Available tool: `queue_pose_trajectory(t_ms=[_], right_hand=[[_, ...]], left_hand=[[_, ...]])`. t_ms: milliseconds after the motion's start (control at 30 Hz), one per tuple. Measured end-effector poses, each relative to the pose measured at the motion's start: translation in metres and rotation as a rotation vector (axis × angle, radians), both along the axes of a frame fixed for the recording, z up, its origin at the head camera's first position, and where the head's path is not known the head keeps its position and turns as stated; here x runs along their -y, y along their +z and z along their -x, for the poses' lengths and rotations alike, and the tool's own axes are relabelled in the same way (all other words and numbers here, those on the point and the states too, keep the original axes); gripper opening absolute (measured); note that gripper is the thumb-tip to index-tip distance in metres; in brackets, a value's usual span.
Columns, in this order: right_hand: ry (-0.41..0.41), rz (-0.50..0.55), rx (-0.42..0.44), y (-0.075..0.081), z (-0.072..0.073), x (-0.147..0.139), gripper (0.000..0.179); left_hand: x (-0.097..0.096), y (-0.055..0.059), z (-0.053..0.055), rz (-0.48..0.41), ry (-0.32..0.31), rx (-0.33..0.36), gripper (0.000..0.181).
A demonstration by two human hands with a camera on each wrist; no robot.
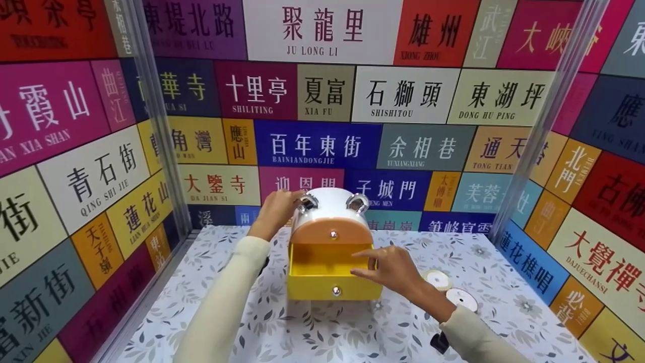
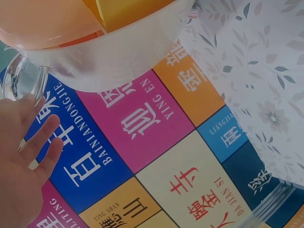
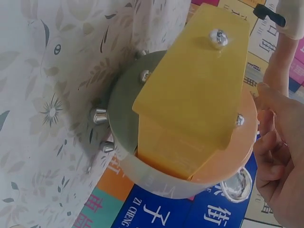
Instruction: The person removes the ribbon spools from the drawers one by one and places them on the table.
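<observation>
"JU LONG LI", "SHILITING", "SHISHITOU" on wall panels

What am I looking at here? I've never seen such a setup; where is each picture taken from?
No machine: each grip is a person's bare hand. The wide view is from the head, the others from the left and right wrists. A small chest with its yellow drawer open stands on the patterned cloth, two pale discs to its right. The left grip is at the chest's left silver loop; whether it pinches it, I can't tell. The right grip holds nothing, at the right of the yellow drawer's opening.
</observation>
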State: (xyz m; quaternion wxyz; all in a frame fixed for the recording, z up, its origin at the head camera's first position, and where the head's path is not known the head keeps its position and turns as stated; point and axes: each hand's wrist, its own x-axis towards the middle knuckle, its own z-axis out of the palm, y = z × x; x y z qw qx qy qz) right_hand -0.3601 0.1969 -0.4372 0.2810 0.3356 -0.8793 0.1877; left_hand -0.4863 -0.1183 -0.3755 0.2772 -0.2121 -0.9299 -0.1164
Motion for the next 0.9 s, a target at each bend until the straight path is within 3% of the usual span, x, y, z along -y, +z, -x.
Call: queue_pose_trajectory(t_ms=[267, 533, 900], right_hand=[[0.079, -0.001, -0.045, -0.013, -0.003, 0.012, 0.034], [0.214, 0.020, -0.098, -0.026, -0.006, 0.021, 0.030], [0.263, -0.041, -0.188, -0.043, -0.004, 0.031, 0.033]], left_hand=[[0.000, -0.003, 0.000, -0.009, -0.012, 0.008, 0.020], [0.001, -0.001, 0.001, -0.020, -0.027, 0.007, 0.018], [0.002, -0.001, 0.002, 0.010, -0.031, -0.045, 0.015]])
